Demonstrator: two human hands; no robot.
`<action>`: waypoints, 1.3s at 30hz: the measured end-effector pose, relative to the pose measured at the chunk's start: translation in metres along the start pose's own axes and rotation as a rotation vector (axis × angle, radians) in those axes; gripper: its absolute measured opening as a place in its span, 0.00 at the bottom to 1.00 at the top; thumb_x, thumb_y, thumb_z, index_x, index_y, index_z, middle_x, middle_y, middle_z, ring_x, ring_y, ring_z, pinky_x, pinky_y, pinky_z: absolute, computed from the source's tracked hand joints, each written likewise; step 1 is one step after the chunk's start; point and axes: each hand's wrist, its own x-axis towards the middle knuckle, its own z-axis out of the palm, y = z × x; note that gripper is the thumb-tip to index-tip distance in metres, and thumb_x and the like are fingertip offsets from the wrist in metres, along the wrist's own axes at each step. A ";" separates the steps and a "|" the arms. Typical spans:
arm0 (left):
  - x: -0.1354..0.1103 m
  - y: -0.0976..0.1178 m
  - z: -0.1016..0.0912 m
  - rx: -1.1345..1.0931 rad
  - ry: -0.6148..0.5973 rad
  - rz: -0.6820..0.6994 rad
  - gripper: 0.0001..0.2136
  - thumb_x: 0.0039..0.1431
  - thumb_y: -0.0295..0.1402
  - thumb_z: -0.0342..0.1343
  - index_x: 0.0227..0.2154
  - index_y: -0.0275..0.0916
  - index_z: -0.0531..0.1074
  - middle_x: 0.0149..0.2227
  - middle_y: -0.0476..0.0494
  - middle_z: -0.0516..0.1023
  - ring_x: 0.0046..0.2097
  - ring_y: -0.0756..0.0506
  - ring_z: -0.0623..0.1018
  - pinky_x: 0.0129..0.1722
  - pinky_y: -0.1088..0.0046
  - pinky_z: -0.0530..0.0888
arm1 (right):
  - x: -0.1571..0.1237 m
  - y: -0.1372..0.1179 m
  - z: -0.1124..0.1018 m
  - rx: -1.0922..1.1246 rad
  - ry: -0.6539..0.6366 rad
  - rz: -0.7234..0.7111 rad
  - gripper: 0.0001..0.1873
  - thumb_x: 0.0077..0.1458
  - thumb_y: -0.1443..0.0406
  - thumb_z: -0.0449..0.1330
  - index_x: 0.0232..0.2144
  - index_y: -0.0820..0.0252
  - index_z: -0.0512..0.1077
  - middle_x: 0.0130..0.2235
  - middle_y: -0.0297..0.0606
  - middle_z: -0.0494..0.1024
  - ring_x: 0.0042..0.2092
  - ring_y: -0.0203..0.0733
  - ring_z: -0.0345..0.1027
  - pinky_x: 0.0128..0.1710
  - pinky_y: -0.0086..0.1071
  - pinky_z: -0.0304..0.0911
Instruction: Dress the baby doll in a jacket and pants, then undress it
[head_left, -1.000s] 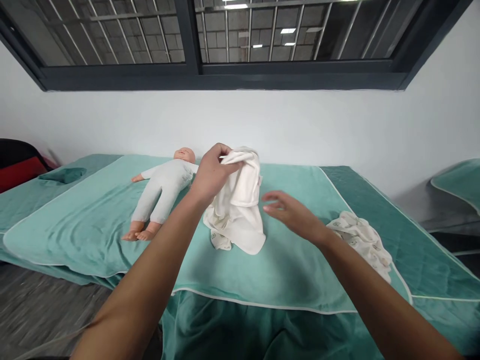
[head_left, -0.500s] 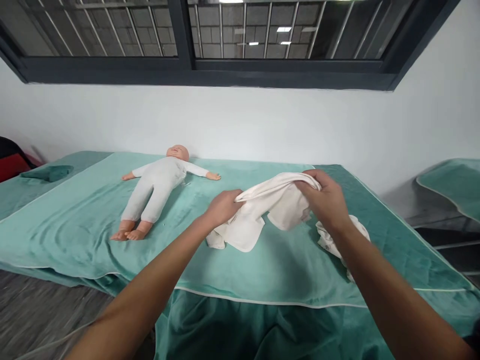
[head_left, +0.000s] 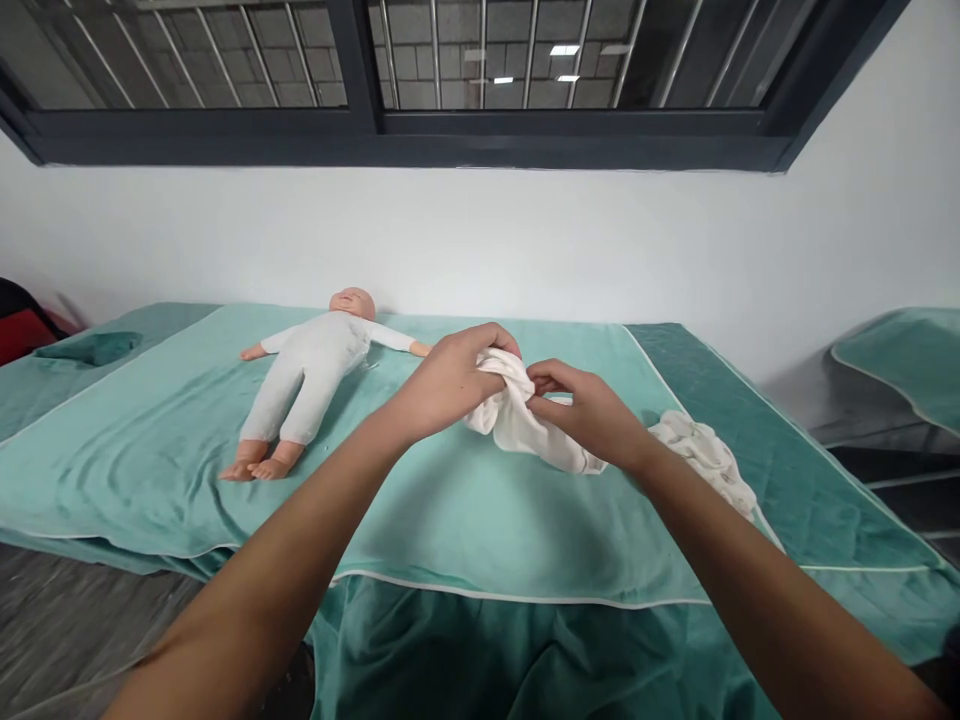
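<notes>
A small cream-white baby garment (head_left: 517, 425) is bunched up over the middle of the bed, its lower part hanging down towards the right. My left hand (head_left: 457, 380) is closed round its gathered upper part, thumb and fingers on either side of the fabric. From the right, my right hand (head_left: 589, 408) pinches the edge of the same cloth. A baby doll (head_left: 315, 355) in a white long-sleeved suit lies on its back to the left, arms spread and feet bare. My left hand is close to the doll's outstretched hand and partly covers it in this view.
Another crumpled white cloth (head_left: 709, 460) lies right of my right forearm. Green covers (head_left: 480, 550) spread over the bed. A white wall (head_left: 480, 240) and a dark-framed window (head_left: 420, 150) stand behind. At the far right is a green padded seat (head_left: 907, 360).
My hands have come closer together, and the garment that was stretched between them is now bunched up. My right hand has moved left, leaving more of the crumpled cloth uncovered.
</notes>
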 end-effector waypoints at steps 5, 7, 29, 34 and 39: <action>-0.010 0.007 -0.023 0.140 -0.162 -0.087 0.13 0.49 0.33 0.60 0.40 0.45 0.76 0.33 0.51 0.78 0.32 0.47 0.75 0.27 0.74 0.67 | 0.012 -0.012 0.007 -0.166 0.059 -0.125 0.05 0.56 0.64 0.56 0.32 0.56 0.72 0.32 0.33 0.73 0.34 0.38 0.66 0.37 0.33 0.61; -0.013 0.006 -0.031 0.197 -0.188 -0.120 0.14 0.50 0.41 0.62 0.39 0.44 0.76 0.32 0.49 0.78 0.31 0.45 0.76 0.26 0.73 0.66 | 0.015 -0.017 0.004 -0.184 0.198 -0.204 0.05 0.56 0.66 0.55 0.33 0.56 0.71 0.37 0.36 0.75 0.38 0.40 0.67 0.40 0.34 0.62; -0.018 -0.070 -0.046 0.482 0.586 -0.109 0.11 0.58 0.32 0.50 0.43 0.45 0.71 0.40 0.45 0.79 0.42 0.41 0.77 0.41 0.66 0.71 | 0.010 0.013 -0.053 -0.453 0.408 0.090 0.17 0.54 0.66 0.50 0.39 0.55 0.77 0.39 0.39 0.81 0.40 0.47 0.71 0.40 0.36 0.62; -0.016 -0.074 -0.060 0.688 0.350 -0.300 0.10 0.60 0.43 0.52 0.41 0.47 0.73 0.33 0.43 0.79 0.37 0.37 0.77 0.35 0.65 0.69 | 0.007 0.025 -0.077 -0.534 0.315 0.154 0.14 0.52 0.62 0.55 0.36 0.52 0.80 0.33 0.36 0.81 0.34 0.45 0.71 0.33 0.33 0.61; 0.012 -0.098 -0.036 0.736 0.227 -0.460 0.17 0.63 0.47 0.49 0.46 0.44 0.73 0.41 0.36 0.80 0.43 0.33 0.79 0.40 0.60 0.73 | 0.029 0.045 -0.061 -0.889 0.063 0.383 0.17 0.56 0.61 0.54 0.43 0.53 0.79 0.41 0.44 0.81 0.39 0.53 0.73 0.35 0.38 0.62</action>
